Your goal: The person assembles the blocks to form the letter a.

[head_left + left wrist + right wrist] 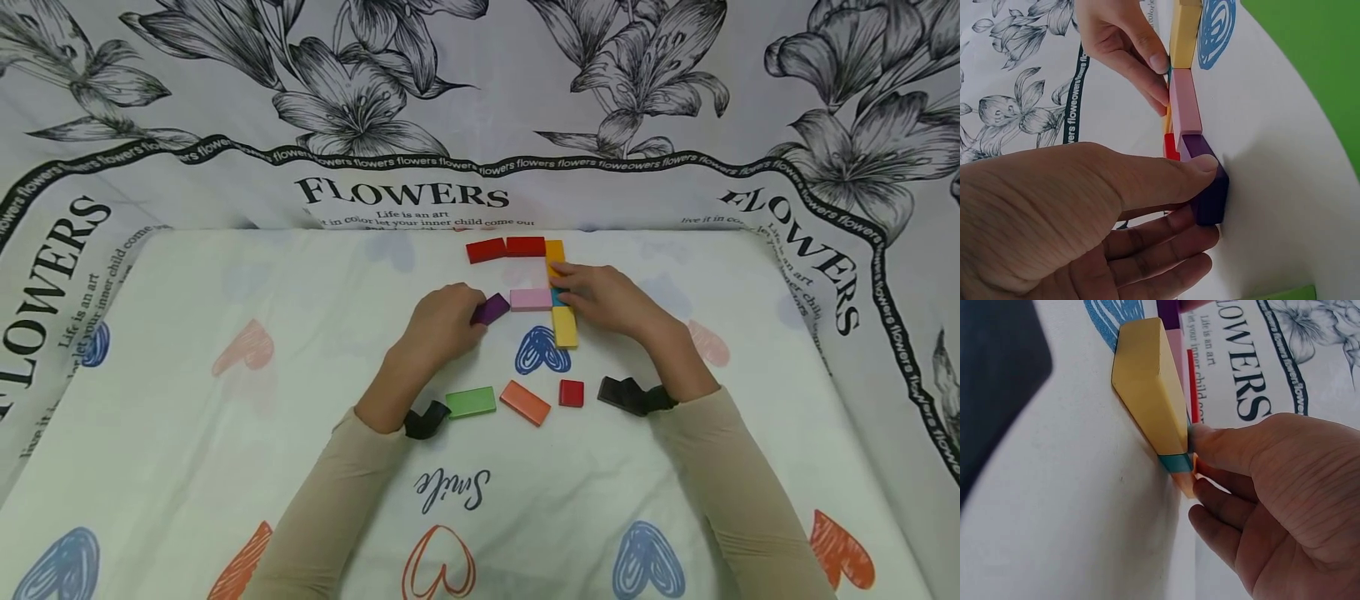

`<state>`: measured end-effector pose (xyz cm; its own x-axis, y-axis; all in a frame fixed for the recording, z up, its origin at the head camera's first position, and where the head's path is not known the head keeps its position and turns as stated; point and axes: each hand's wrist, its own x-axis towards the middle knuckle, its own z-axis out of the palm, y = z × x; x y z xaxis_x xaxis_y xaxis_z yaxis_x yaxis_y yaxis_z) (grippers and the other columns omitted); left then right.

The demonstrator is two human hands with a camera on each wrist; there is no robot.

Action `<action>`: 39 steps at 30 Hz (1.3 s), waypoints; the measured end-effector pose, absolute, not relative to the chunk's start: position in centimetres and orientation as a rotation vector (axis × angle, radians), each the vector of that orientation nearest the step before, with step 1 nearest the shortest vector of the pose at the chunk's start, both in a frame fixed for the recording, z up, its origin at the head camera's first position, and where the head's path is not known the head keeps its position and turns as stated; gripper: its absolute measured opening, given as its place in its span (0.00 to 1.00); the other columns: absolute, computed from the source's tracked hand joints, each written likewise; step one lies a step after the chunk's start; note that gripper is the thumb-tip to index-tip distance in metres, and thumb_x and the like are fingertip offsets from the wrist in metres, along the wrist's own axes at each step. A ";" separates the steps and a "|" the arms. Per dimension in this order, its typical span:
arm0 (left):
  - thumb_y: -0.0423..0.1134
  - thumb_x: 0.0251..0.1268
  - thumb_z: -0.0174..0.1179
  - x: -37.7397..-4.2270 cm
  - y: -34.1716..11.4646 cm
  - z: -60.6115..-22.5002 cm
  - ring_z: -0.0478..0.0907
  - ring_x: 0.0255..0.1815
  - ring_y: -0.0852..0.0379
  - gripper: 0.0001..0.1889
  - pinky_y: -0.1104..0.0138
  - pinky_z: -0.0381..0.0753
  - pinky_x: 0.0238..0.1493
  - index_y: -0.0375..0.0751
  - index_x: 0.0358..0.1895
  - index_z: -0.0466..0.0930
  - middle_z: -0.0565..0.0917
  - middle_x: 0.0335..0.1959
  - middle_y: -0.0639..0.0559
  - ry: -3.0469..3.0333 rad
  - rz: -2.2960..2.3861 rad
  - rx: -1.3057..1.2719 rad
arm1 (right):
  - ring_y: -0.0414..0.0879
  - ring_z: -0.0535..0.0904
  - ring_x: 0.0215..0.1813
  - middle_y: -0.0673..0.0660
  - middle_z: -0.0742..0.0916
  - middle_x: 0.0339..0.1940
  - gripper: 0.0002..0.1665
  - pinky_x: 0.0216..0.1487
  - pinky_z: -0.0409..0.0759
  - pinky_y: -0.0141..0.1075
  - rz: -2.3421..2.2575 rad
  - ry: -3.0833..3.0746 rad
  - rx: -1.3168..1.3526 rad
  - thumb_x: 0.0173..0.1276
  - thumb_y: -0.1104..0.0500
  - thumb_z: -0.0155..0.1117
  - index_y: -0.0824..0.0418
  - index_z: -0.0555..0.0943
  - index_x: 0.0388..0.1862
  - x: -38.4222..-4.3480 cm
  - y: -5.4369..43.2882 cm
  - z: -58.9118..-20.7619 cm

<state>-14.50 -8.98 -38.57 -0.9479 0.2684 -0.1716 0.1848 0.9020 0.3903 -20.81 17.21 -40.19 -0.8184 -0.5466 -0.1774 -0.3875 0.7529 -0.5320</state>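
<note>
My left hand [444,323] pinches a purple block [1213,187] between thumb and fingers. One end of this block meets a pink block [530,300]. My right hand [609,302] touches the column of blocks on the right, its thumb at a small teal block [1175,463] and its fingers beside an orange-yellow block [554,250]. Below the teal block lies a pale yellow block [565,327]. Two red blocks, the left one [486,250] slightly turned and the right one [526,247] straight, form the top row.
Nearer the arms lie a green block [471,402], an orange block [525,403] and a small red block [572,393]. Black wrist gear, left [426,420] and right [624,395], hangs by each wrist. A printed cloth [225,467] covers the table.
</note>
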 end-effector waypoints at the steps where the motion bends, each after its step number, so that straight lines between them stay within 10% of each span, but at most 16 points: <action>1: 0.36 0.70 0.68 -14.5 -9.0 -38.5 0.80 0.42 0.49 0.11 0.59 0.82 0.48 0.38 0.51 0.89 0.88 0.42 0.45 2.847 0.546 0.351 | 0.62 0.64 0.86 0.56 0.72 0.84 0.26 0.83 0.65 0.60 -0.689 2.629 -0.717 0.81 0.59 0.61 0.60 0.76 0.75 -20.8 17.2 -40.2; 39: 0.36 0.72 0.67 -15.1 -9.7 -38.8 0.82 0.54 0.47 0.22 0.56 0.84 0.64 0.42 0.67 0.84 0.87 0.56 0.42 2.822 0.571 0.367 | 0.61 0.64 0.86 0.55 0.72 0.84 0.27 0.82 0.67 0.59 -0.692 2.624 -0.696 0.81 0.59 0.62 0.59 0.75 0.76 -20.7 17.2 -40.0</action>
<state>-15.14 -9.68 -38.77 -0.9399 0.2891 -0.1815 0.1958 0.8921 0.4071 -20.74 17.20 -40.04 -0.8229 -0.5343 -0.1933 -0.3694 0.7616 -0.5325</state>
